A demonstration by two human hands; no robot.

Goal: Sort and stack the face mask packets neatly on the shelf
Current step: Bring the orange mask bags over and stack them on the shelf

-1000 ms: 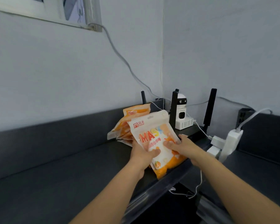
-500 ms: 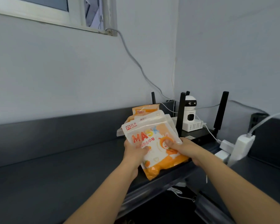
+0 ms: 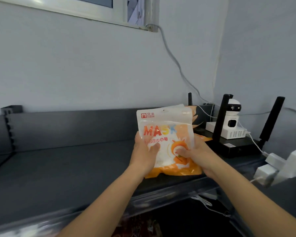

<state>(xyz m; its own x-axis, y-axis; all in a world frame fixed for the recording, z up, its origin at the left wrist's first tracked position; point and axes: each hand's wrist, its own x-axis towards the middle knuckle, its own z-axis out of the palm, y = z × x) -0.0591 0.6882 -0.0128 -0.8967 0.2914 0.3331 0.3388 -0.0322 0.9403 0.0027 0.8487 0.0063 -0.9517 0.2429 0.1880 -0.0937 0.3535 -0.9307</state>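
Observation:
A bundle of white and orange face mask packets (image 3: 164, 124) stands upright on the dark grey shelf (image 3: 61, 168), its front printed "MASK". My left hand (image 3: 143, 153) grips the bundle's left side, thumb across the front. My right hand (image 3: 195, 154) holds its right side, thumb pressed on the orange picture. Edges of further packets (image 3: 194, 112) peek out behind the front one. The bundle's orange bottom edge touches the shelf near the front lip.
A black router (image 3: 236, 146) with tall antennas sits right of the packets, a small white camera (image 3: 233, 117) on it. White power adapters (image 3: 280, 165) and cables hang at the far right. A cable runs up the wall to the window. The shelf's back wall is low.
Both hands have gathered the packets into one bundle, turned it upright and squared it, and shifted it left of the router. The view has also swung left.

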